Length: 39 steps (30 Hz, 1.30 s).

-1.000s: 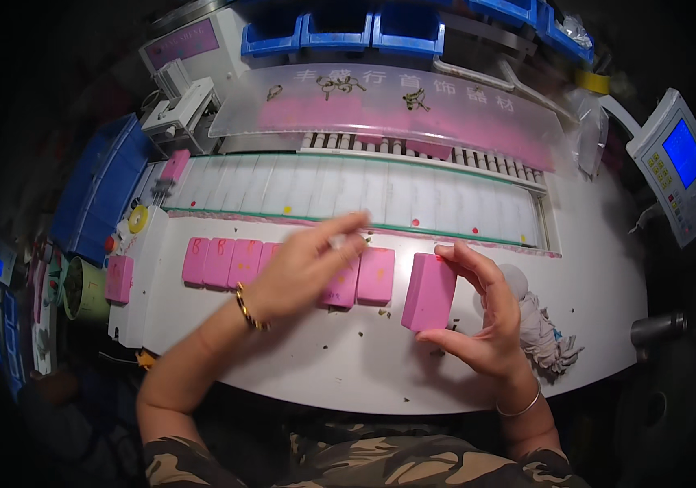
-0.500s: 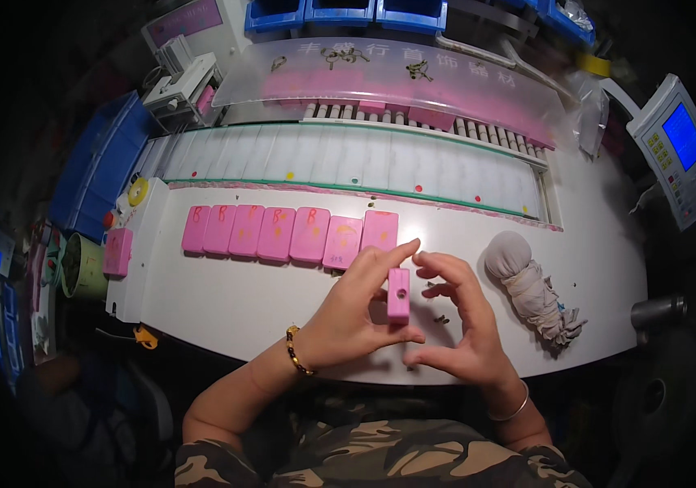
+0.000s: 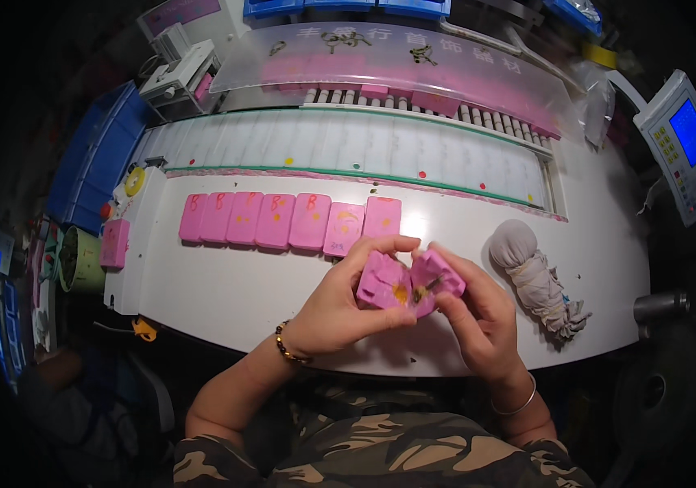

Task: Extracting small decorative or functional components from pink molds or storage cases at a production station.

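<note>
A pink rubber mould is spread apart between my hands over the near part of the white table. My left hand (image 3: 340, 305) is closed on the left half of the mould (image 3: 380, 283), whose inner face shows stepped ridges and a yellowish spot. With fingers behind and thumb in front, my right hand (image 3: 482, 317) grips the right half of the mould (image 3: 443, 276). Something small and dark lies at its inner face, too blurred to name. Just beyond my hands stands a row of closed pink moulds (image 3: 309, 221) with red and yellow marks.
A cloth-wrapped bundle (image 3: 527, 272) lies to the right, near a keypad unit with a blue screen (image 3: 689, 134). Behind the moulds runs a green-edged white strip (image 3: 348, 150), then a roller track (image 3: 486, 130). A blue bin (image 3: 96, 163) and green bucket (image 3: 83, 260) are at left.
The mould was a closed block in my left hand, with my right hand apart from it. Now my right hand has taken hold and the mould is opened into two halves.
</note>
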Motion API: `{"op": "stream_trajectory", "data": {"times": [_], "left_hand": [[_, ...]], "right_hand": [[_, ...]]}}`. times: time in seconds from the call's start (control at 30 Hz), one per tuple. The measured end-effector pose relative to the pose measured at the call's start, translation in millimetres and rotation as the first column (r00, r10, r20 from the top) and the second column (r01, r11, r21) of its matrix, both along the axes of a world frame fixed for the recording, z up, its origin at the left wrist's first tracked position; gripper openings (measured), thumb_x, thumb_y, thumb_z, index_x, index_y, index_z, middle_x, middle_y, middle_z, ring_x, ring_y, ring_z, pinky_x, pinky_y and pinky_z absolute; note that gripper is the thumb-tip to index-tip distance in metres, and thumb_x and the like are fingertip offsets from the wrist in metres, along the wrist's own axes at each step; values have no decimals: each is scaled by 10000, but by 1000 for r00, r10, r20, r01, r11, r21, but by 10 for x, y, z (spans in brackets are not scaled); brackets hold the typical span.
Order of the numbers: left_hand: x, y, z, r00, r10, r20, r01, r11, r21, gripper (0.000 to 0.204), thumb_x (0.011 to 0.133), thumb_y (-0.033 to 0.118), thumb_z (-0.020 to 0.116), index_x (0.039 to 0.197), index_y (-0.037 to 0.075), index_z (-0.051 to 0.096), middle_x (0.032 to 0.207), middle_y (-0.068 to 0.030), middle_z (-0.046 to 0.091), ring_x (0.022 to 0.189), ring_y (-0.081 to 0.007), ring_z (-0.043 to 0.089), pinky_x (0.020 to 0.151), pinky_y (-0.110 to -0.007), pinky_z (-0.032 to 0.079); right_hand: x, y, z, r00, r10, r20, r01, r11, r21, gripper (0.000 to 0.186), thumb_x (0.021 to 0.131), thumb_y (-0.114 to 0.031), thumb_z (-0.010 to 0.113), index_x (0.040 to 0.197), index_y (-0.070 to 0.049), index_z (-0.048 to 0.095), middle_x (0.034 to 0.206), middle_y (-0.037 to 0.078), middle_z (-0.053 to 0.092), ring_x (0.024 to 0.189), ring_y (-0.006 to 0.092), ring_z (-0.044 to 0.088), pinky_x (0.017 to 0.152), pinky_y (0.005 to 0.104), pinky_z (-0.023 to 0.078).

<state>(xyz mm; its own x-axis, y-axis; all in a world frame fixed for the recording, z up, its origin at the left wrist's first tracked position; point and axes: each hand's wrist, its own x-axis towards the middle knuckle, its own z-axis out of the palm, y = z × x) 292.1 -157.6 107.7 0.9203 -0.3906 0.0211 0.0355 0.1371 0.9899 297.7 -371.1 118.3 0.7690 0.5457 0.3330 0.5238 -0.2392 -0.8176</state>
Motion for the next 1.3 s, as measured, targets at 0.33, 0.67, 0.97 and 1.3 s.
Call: {"op": "stream_trajectory", "data": {"times": [0.33, 0.67, 0.97, 1.3], "left_hand": [[-31, -326, -128, 948, 281, 149, -233, 932, -278, 530, 748, -16, 778, 1167, 54, 462, 1172, -61, 463, 1108, -151, 496, 959, -308, 430], [-21, -326, -92, 927, -178, -330, -5, 874, -486, 373, 883, 203, 708, 1089, 76, 425, 1064, -38, 525, 1030, -167, 554, 906, -303, 459], [110, -369, -134, 808, 69, -585, -369, 833, -411, 344, 976, 362, 423, 936, 48, 557, 754, -81, 586, 644, -195, 595, 532, -308, 475], [152, -381, -194, 882, 459, 109, -463, 886, 22, 217, 1013, 155, 343, 929, 39, 506, 977, -66, 525, 792, -158, 575, 714, -271, 466]], "right_hand": [[-10, 264, -3, 915, -85, -394, 288, 821, 493, 425, 960, 53, 425, 1377, 92, 352, 1376, 226, 471, 1276, 245, 485, 1056, 323, 391], [58, 49, 81, 939, 98, -330, 5, 955, 297, 523, 813, 150, 499, 1320, 23, 487, 1187, 162, 614, 1076, 227, 613, 929, 316, 478], [24, 209, 140, 914, -180, 365, 221, 973, -74, 739, 703, -69, 774, 1360, 27, 452, 1202, 141, 592, 1028, 304, 538, 949, 394, 387], [110, 250, 78, 901, -191, 390, 173, 982, 80, 350, 682, 51, 749, 1009, -29, 654, 786, 54, 654, 677, 235, 598, 626, 317, 464]]}}
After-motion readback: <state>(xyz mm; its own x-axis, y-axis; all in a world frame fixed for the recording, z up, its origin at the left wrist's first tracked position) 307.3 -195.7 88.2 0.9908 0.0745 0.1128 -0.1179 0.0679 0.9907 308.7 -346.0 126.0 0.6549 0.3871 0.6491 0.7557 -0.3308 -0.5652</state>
